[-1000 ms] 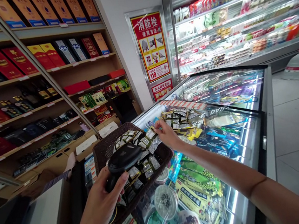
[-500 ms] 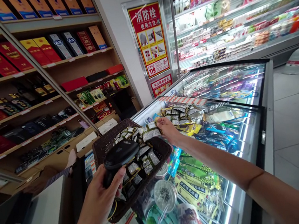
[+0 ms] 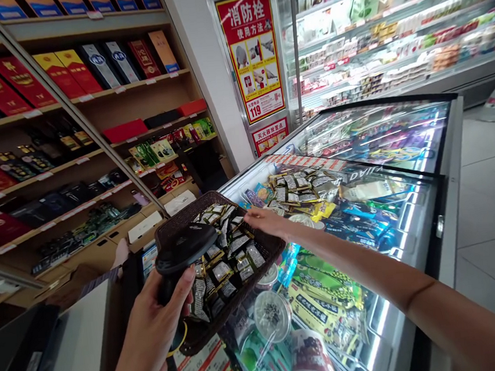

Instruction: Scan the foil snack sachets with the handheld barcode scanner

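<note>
My left hand (image 3: pixel 156 325) is wrapped round the handle of a black handheld barcode scanner (image 3: pixel 187 246), its head raised over a dark brown woven basket (image 3: pixel 275 246). Small black, white and gold packets (image 3: pixel 220 270) fill much of the basket. At the basket's far right side is my right hand (image 3: pixel 263 220), fingers pinched together at a small packet (image 3: pixel 236 220) among the others. A yellow band (image 3: pixel 179 339) shows beside my left wrist. More packets of the same look (image 3: pixel 297 185) lie in a heap on the freezer's glass.
The basket rests by a glass-topped chest freezer (image 3: pixel 452 218) with bagged frozen goods. Cups (image 3: pixel 310 357) show near its front. Boxes and bottles stand on wooden shelves (image 3: pixel 133 88) at left. A lit cooler (image 3: pixel 391 37) stands behind. Part of another person, a bare foot or hand (image 3: pixel 121 253), shows at left.
My right hand has moved left and down with the packet, from above the basket's edge to the packets inside. The scanner in my left hand has shifted slightly left.
</note>
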Demonstrator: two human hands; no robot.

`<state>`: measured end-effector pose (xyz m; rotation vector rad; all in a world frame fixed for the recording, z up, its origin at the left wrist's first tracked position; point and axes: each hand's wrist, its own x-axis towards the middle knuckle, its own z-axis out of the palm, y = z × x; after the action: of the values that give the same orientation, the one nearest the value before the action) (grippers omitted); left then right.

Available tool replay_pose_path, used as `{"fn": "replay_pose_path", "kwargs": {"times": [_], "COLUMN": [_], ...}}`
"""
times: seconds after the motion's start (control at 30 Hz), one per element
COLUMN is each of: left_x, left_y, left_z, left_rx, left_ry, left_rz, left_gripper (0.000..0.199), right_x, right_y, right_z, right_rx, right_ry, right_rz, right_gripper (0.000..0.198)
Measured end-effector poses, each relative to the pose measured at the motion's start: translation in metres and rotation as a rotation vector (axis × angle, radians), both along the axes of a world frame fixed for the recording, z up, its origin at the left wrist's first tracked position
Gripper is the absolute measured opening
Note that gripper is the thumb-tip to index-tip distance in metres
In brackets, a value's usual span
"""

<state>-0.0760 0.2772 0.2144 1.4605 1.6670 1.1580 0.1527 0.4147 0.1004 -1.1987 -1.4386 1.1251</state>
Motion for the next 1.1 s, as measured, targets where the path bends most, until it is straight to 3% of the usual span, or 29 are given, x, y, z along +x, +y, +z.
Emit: {"fn": "replay_pose_path", "kwargs": {"times": [0.07, 0.13, 0.27, 0.43, 0.57, 0.63, 0.77, 0.87, 1.1], "left_x": [0.001, 0.002, 0.003, 0.002, 0.003, 0.004, 0.005, 0.003, 0.001], "left_y": [0.000, 0.001, 0.001, 0.002, 0.001, 0.000, -0.001, 0.000, 0.002], "left_z": [0.000, -0.001, -0.002, -0.002, -0.002, -0.001, 0.000, 0.000, 0.000], "left_rx": [0.000, -0.005, 0.011, 0.000, -0.002, -0.001, 0.004, 0.007, -0.007], "left_ry": [0.023, 0.042, 0.069, 0.076, 0.048, 0.031, 0.027, 0.053, 0.039], "left_rz": [-0.012, -0.021, -0.026, -0.035, -0.028, -0.026, -0.022, -0.026, -0.058], "left_gripper": [0.048, 0.048, 0.048, 0.046, 0.047, 0.047, 0.046, 0.044, 0.045], "right_x": [-0.008, -0.011, -0.013, -0.013, -0.007, -0.003, 0.002, -0.002, -0.007], "right_y": [-0.012, -0.021, -0.026, -0.014, -0.009, -0.011, -0.011, -0.008, -0.014], "right_z": [-0.002, -0.003, -0.008, -0.013, -0.006, -0.001, 0.000, -0.005, 0.001], "right_rx": [0.154, 0.236, 0.307, 0.296, 0.332, 0.259, -0.026, -0.116, 0.137], "right_ry": [-0.400, -0.658, -0.850, -0.736, -0.568, -0.508, -0.402, -0.313, -0.261], "right_rz": [0.037, 0.049, 0.171, 0.107, 0.183, 0.228, 0.284, 0.241, -0.053], "right_gripper": [0.022, 0.030, 0.033, 0.026, 0.025, 0.030, 0.039, 0.038, 0.014]}}
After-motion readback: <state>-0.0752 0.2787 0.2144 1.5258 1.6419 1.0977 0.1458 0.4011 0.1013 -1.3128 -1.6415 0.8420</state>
